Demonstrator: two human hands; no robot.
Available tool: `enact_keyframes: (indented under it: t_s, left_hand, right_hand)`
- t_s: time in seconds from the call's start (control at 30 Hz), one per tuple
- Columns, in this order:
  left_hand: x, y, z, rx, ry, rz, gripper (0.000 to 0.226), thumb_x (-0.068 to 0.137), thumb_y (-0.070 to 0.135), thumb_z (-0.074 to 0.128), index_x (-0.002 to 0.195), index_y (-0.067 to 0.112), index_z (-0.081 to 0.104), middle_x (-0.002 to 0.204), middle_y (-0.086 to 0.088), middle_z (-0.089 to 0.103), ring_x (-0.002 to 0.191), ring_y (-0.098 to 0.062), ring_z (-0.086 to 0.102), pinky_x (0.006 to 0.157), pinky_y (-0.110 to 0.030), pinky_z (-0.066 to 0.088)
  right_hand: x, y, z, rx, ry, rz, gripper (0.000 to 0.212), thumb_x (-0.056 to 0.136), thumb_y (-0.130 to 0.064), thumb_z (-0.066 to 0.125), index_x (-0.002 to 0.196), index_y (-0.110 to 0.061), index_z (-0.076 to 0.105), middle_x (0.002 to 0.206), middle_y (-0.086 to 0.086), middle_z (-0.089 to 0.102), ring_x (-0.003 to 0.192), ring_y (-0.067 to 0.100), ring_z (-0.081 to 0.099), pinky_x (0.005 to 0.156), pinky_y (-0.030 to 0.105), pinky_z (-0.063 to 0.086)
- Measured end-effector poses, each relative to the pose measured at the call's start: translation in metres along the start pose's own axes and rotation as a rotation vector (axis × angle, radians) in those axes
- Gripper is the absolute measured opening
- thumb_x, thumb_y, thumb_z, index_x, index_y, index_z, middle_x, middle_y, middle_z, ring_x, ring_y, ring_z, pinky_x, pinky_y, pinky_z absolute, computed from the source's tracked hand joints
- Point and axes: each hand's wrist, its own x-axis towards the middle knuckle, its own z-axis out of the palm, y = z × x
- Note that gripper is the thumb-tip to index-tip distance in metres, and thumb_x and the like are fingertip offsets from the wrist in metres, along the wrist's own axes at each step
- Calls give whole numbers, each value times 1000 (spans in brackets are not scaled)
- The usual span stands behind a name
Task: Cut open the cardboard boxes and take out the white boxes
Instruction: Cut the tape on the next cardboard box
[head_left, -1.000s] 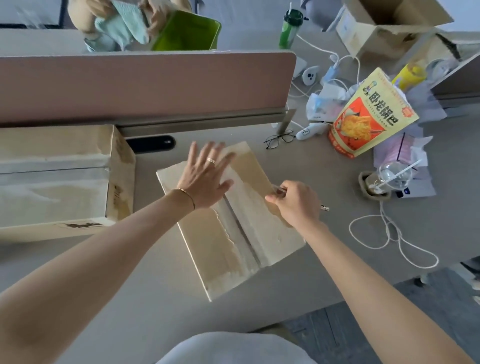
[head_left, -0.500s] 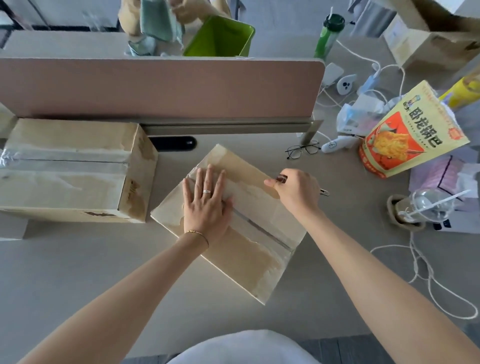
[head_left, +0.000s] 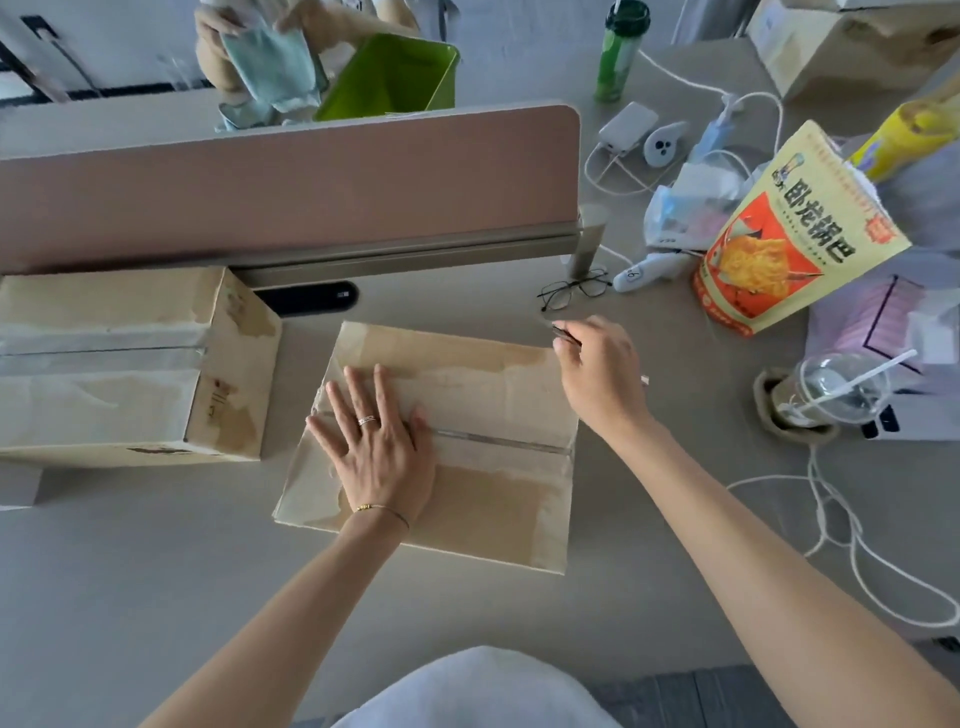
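**Desk clutter around the work area**

A pinkish-brown desk divider (head_left: 291, 187) runs across the upper left of the frame on a grey desk (head_left: 130, 571). Behind it, at the top, stands a lime-green bin (head_left: 395, 78), with a green bottle (head_left: 621, 49) to its right. Just past the divider's right end lie black-rimmed glasses (head_left: 574, 288). At right centre a yellow-and-orange snack bag (head_left: 795, 234) leans tilted. Below it, at the right edge, a clear plastic cup (head_left: 836, 389) holds a white straw. A white cord (head_left: 852, 545) loops across the lower right of the desk.
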Motion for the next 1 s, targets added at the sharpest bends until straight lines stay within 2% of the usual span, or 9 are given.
enact_keyframes:
  t_s: [0.07,0.13,0.27,0.33,0.43,0.57,0.67,0.8,1.0]
  left_hand:
    - [4,12,-3,31,9,234,72,98,39,31,164,22,8,172,-5,-2,157,-29,-13,122,-63,-11]
    - [17,37,-4,12,-38,492,69,96,34,34,163,20,19,172,-5,8,158,-28,-5,123,-62,-4]
    - [45,111,-7,-70,-181,676,54,96,37,41,147,21,49,150,-9,53,145,-30,38,124,-51,17]
    - [57,144,-5,-17,-298,658,56,94,51,44,141,25,55,135,-9,65,131,-29,52,116,-41,27]
    - [68,173,-1,73,-484,584,71,78,71,48,140,35,53,135,-2,65,129,-26,55,113,-42,29]
    - [73,181,6,30,-554,490,66,71,48,71,135,45,55,118,10,68,119,-22,57,107,-38,27]
    - [75,181,5,-117,-600,440,72,56,45,67,128,52,57,110,20,68,113,-12,57,97,-33,21]
    - [72,181,2,-244,-620,407,76,53,40,63,128,51,60,109,28,66,113,-1,54,98,-29,17]
    - [69,183,1,-259,-613,388,73,54,39,62,126,51,61,108,28,67,112,3,54,98,-29,18]
  right_hand:
    - [-21,21,-15,-13,0,54,18,97,-12,61,109,-10,74,89,8,66,84,32,59,74,35,41]
    - [-41,37,-24,-39,-45,129,12,99,-20,61,101,-16,71,84,5,68,80,33,61,66,37,42]
    - [-72,47,-36,-88,-115,233,18,101,-34,59,100,-20,70,79,5,72,77,37,62,62,36,40]
    - [-83,49,-38,-100,-137,236,18,101,-34,58,101,-21,71,80,4,72,79,36,63,63,36,43]
    - [-96,55,-36,-76,-164,239,19,100,-33,57,95,-19,69,80,1,69,78,33,61,65,37,46]
    - [-109,59,-36,-66,-183,214,18,101,-30,52,94,-21,66,79,-2,58,74,28,57,65,39,49]
    - [-111,59,-37,-58,-152,184,15,100,-25,53,89,-22,63,72,-3,52,67,26,51,58,37,42]
    - [-106,52,-36,-48,-130,145,15,98,-22,57,84,-25,61,65,-7,40,60,23,43,54,33,27]
    - [-102,46,-36,-85,-135,94,16,98,-23,57,93,-24,72,72,-5,55,62,26,52,53,31,31]
